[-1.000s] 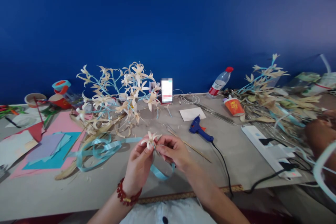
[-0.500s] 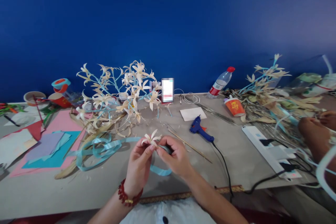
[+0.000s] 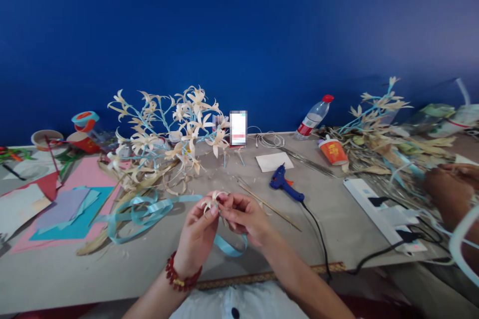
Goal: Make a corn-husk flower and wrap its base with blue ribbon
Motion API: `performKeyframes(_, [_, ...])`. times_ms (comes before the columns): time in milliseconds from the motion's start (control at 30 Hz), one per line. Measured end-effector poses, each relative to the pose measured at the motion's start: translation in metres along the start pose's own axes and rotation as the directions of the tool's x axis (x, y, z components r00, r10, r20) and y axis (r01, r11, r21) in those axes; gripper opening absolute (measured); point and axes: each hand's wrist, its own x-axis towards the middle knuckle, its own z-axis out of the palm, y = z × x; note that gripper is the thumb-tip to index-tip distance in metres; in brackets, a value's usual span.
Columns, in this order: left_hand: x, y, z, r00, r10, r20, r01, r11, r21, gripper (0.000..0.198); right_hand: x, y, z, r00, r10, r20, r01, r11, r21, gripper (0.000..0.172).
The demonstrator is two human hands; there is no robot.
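My left hand (image 3: 197,236), with a red bead bracelet on the wrist, pinches a small cream straw flower (image 3: 212,200) at its base. My right hand (image 3: 245,217) is closed against the same flower and grips the light blue ribbon (image 3: 229,246), which loops below my hands and trails left across the table into a loose heap (image 3: 139,211). Both hands meet over the grey table (image 3: 75,269) near its front edge.
A branch of cream flowers on blue stems (image 3: 168,132) stands behind. A blue glue gun (image 3: 285,187) with black cord lies right, beside a power strip (image 3: 385,214), paper cup (image 3: 333,151), bottle (image 3: 313,116) and white card (image 3: 274,161). Coloured paper (image 3: 67,209) lies left. Another person's hand (image 3: 449,194) works at right.
My hands turned the flower slightly, its petals now more hidden behind my left fingers, and the ribbon loop shifted below. The other person's hand at right moved a little.
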Motion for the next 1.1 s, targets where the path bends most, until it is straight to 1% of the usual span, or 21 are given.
performKeyframes(67, [0.0, 0.0, 0.0, 1.0, -0.011, 0.008, 0.011, 1.0, -0.006, 0.009, 0.0, 0.001, 0.001, 1.0, -0.013, 0.0, 0.013, 1.0, 0.009, 0.041])
performKeyframes(133, [-0.001, -0.002, 0.0, 1.0, -0.009, -0.007, 0.009, 1.0, -0.017, 0.008, -0.001, 0.001, 0.002, 0.998, -0.052, -0.02, 0.052, 0.999, -0.012, 0.041])
performKeyframes(233, [-0.002, -0.005, 0.001, 0.998, 0.022, -0.055, -0.023, 1.0, -0.016, 0.011, -0.003, 0.002, 0.002, 0.984, -0.168, -0.057, 0.157, 0.976, -0.152, 0.036])
performKeyframes(300, [-0.003, -0.005, 0.002, 0.996, 0.043, -0.081, -0.044, 0.999, -0.008, 0.014, -0.004, 0.001, 0.003, 0.963, -0.26, -0.07, 0.233, 0.934, -0.272, 0.031])
performKeyframes(367, [-0.003, -0.005, 0.003, 0.995, 0.046, -0.091, -0.046, 0.999, -0.004, 0.014, -0.005, 0.0, 0.003, 0.946, -0.316, -0.071, 0.277, 0.903, -0.33, 0.029])
performKeyframes(433, [-0.004, -0.003, 0.003, 0.996, 0.031, -0.083, -0.032, 0.999, -0.004, 0.012, -0.006, -0.001, 0.003, 0.957, -0.283, -0.058, 0.253, 0.918, -0.306, 0.031])
performKeyframes(533, [-0.003, -0.002, 0.001, 0.999, 0.006, -0.046, -0.007, 1.0, -0.007, 0.01, -0.005, -0.002, 0.001, 0.99, -0.138, -0.04, 0.128, 0.975, -0.181, 0.035])
performKeyframes(600, [-0.002, -0.001, 0.0, 1.0, -0.002, -0.016, 0.002, 1.0, -0.009, 0.008, -0.003, -0.002, -0.002, 0.998, -0.056, -0.022, 0.054, 0.994, -0.095, 0.037])
performKeyframes(667, [-0.001, -0.001, -0.001, 1.0, -0.008, 0.011, 0.008, 1.0, -0.016, 0.005, -0.001, -0.001, -0.005, 1.0, -0.008, 0.005, 0.008, 1.0, -0.022, 0.038])
performKeyframes(767, [-0.001, 0.0, -0.001, 1.0, -0.014, 0.021, 0.014, 1.0, -0.011, 0.004, 0.002, 0.0, -0.007, 0.999, 0.008, 0.031, -0.009, 0.999, 0.035, 0.037])
performKeyframes(900, [-0.001, 0.001, 0.0, 1.0, 0.011, 0.01, -0.011, 1.0, -0.018, 0.003, 0.001, 0.001, -0.005, 1.0, 0.009, 0.028, -0.009, 1.0, 0.029, 0.035])
performKeyframes(1033, [-0.001, -0.001, 0.001, 1.0, -0.011, 0.001, 0.011, 0.999, -0.037, 0.006, 0.0, 0.001, -0.003, 1.0, -0.009, 0.005, 0.009, 1.0, 0.017, 0.036])
performKeyframes(1100, [-0.002, -0.005, 0.001, 0.999, 0.005, -0.032, -0.007, 0.999, -0.042, 0.005, -0.001, 0.001, -0.002, 0.999, -0.046, -0.029, 0.045, 0.999, -0.02, 0.037])
